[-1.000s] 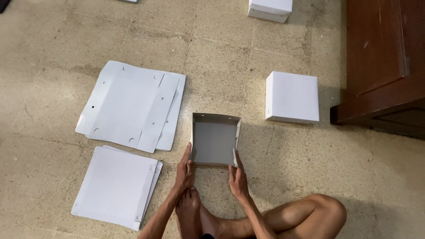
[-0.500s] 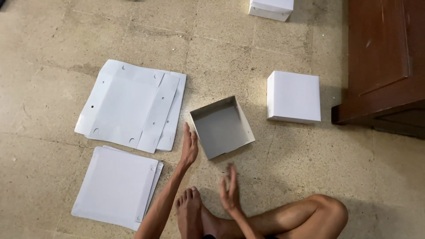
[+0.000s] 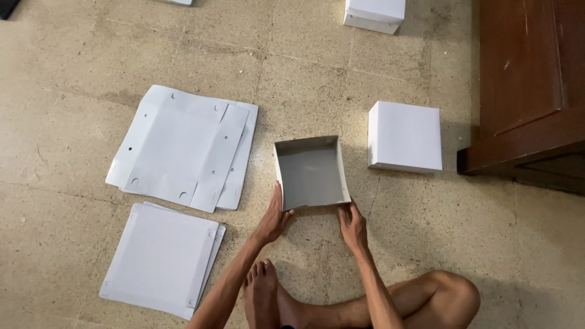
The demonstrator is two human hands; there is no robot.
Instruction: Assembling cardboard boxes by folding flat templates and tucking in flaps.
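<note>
An open-topped grey box (image 3: 311, 173) is steadied at its near corners by both hands on the floor.

The left hand (image 3: 274, 219) is pressed, fingers (image 3: 278, 194) extended, against the near left corner, the right hand (image 3: 352, 225) pinched on the near right corner, apparently so the walls are kept square. Flat white blanks (image 3: 183, 149) and a second stack (image 3: 161, 259) are laid left of the fingers, within reach; a closed white box (image 3: 405, 136) is set beyond to the right, beside dark wooden furniture (image 3: 527, 91), on worn stone tiles (image 3: 73, 67).
</note>
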